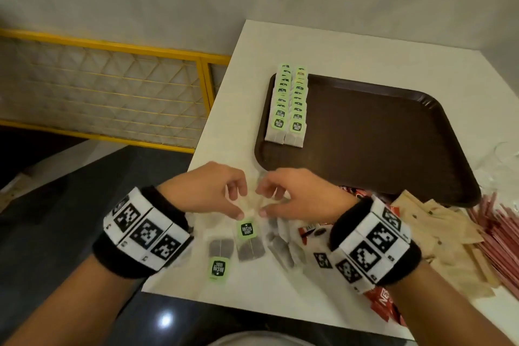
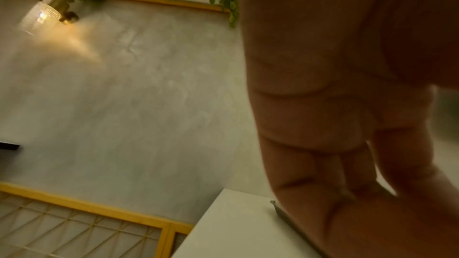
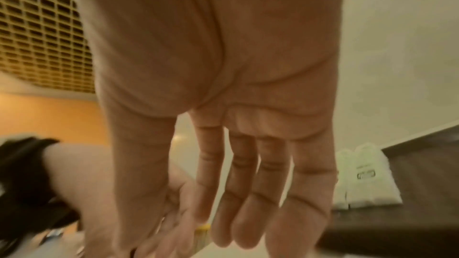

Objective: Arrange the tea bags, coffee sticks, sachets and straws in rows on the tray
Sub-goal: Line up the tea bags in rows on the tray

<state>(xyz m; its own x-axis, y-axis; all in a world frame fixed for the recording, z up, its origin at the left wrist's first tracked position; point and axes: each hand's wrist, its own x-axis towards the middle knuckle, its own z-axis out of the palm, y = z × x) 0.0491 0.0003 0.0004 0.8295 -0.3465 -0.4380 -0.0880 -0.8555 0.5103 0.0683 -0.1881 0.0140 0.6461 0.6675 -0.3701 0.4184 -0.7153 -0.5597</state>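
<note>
White tabletop [image 1: 365, 48] against a pale grey wall, yellow-framed lattice screen [image 1: 106, 93] off to the side. On the table sits a dark brown tray [image 1: 379, 132], and along its left edge two neat overlapping rows of tea bags [image 1: 289, 105] with green tags are already laid out.

Both hands meet just in front of the tray's near-left corner. The left hand [image 1: 209, 191] comes in palm down, fingers curled, thumb and forefinger pinching one edge of a tea bag [image 1: 248, 212]. The right hand [image 1: 295, 195] mirrors it, thumb and forefinger nipping the other edge of the same bag, the other fingers loosely bent. The bag's green tag [image 1: 247, 229] hangs just below the two thumbs. Each wrist wears a black band with black-and-white square markers.

Loose tea bags [image 1: 252, 250] lie scattered on the table beneath the hands. Red coffee sticks [image 1: 384, 303] are mostly covered by the right wrist. Brown sachets [image 1: 438, 222] and pinkish straws [image 1: 502, 233] lie at the right, the straws cut off by the frame edge.

Both wrist views are blurred and mostly filled with palm; the right one catches the rows on the tray, soft and pale. Something glassy at the far right edge is too faint to make out.
</note>
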